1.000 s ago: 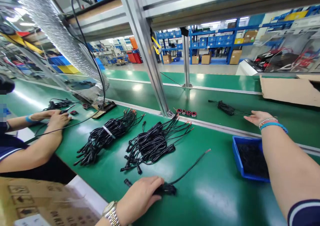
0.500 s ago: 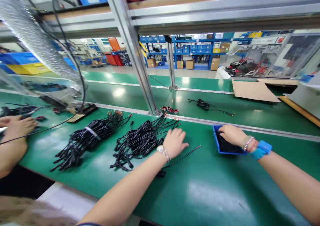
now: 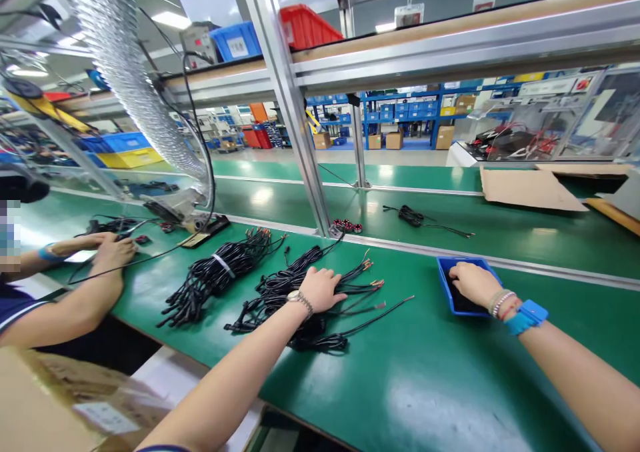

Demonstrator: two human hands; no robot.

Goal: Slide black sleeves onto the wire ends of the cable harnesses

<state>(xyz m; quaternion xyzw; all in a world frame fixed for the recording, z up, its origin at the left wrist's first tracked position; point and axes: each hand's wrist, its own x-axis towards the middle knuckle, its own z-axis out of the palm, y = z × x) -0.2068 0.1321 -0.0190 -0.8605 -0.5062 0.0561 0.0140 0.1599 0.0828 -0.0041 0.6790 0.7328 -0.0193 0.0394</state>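
Note:
My left hand (image 3: pixel 320 290), with a metal wristwatch, lies palm down on a tangled bundle of black cables (image 3: pixel 285 299) with stripped, coloured wire ends. Whether it grips them, I cannot tell. A single loose black cable (image 3: pixel 375 313) runs from under the bundle's near side to the right. My right hand (image 3: pixel 473 284), with bracelets and a blue wrist strap, rests inside a blue tray (image 3: pixel 445 279) on dark contents, which it mostly hides. A second black bundle (image 3: pixel 217 272), tied with a white strap, lies to the left of my left hand.
A co-worker's hands (image 3: pixel 113 252) work at black parts on the same green bench, at the left. Small red-and-black parts (image 3: pixel 347 225) and a coiled cable (image 3: pixel 410 215) lie on the far bench, past an aluminium rail (image 3: pixel 450 255). A cardboard box (image 3: pixel 50 405) stands at lower left.
My left hand has moved left, from the bundle's edge onto its top. The bundle now sits closer to the loose cable. My right hand stays in the tray, and the view has tilted upward.

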